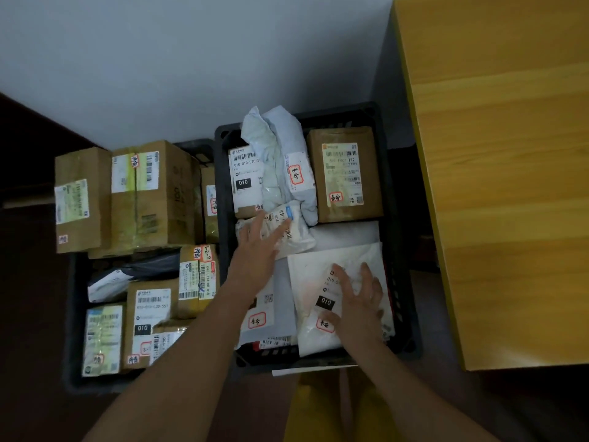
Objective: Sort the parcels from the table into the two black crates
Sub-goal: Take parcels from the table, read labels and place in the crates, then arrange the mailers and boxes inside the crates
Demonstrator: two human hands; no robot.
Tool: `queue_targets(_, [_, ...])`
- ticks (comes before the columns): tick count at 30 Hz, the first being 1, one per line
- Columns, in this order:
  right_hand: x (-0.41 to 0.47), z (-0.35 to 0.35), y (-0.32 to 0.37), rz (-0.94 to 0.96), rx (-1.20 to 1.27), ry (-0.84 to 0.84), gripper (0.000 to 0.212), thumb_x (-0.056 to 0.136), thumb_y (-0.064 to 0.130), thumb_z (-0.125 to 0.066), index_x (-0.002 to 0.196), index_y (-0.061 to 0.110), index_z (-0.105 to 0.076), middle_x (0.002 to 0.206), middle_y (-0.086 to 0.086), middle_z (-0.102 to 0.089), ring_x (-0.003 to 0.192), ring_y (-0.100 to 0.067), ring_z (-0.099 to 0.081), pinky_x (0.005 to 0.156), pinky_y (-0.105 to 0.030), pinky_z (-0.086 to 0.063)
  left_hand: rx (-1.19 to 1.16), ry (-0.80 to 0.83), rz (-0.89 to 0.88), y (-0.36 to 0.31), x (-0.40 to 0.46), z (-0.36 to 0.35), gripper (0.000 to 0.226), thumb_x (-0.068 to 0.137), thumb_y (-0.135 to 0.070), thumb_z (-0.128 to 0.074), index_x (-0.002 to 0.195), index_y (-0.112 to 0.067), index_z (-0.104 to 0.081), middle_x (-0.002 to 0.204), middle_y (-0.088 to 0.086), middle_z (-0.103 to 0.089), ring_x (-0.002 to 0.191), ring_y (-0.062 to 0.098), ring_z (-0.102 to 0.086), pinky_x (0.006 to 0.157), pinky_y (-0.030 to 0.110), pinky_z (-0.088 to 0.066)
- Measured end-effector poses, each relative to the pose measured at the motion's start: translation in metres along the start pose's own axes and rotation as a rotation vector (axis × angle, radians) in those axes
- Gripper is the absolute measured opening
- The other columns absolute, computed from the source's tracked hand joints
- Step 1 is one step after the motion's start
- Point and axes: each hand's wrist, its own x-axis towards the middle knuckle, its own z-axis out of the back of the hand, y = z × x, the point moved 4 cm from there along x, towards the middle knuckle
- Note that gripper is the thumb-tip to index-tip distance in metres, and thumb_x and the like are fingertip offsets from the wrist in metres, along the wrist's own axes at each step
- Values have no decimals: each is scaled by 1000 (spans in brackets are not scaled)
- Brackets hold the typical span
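Note:
Two black crates stand on the floor, both full of parcels. In the right crate [401,282] my right hand [358,301] lies flat, fingers spread, on a white padded mailer [310,327] marked 010. My left hand [259,247] rests with fingers apart on a small crumpled white bag [296,236]. Behind them lie a grey-white poly bag [280,154] and a brown box [345,173]. The left crate [72,314] holds several brown cardboard boxes [149,193] and a dark bag [149,267].
A yellow wooden table [503,173] stands to the right of the right crate, its top bare in view. A pale wall [191,59] rises behind the crates. Yellow cloth [322,409] shows below my arms.

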Motion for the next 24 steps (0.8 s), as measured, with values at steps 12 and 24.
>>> queue_targets(12, [-56,73,12,109,121,-175,81,92,43,-63,153,41,-11,159,-9,11,144,-36,0,108,-50,-36,1,51,66,-75,-66,33,82,90,-1,-55,156,-28,-14,161,10,-1,146,28,-11,109,37,-32])
queue_targets(24, [-89,229,-48,274,-4,-454,77,96,42,-58,155,38,-7,159,-13,-2,145,-38,-12,116,-45,-23,60,-110,-78,-232,-52,100,84,84,7,-48,155,-22,-14,158,12,-2,145,31,-12,106,44,-39])
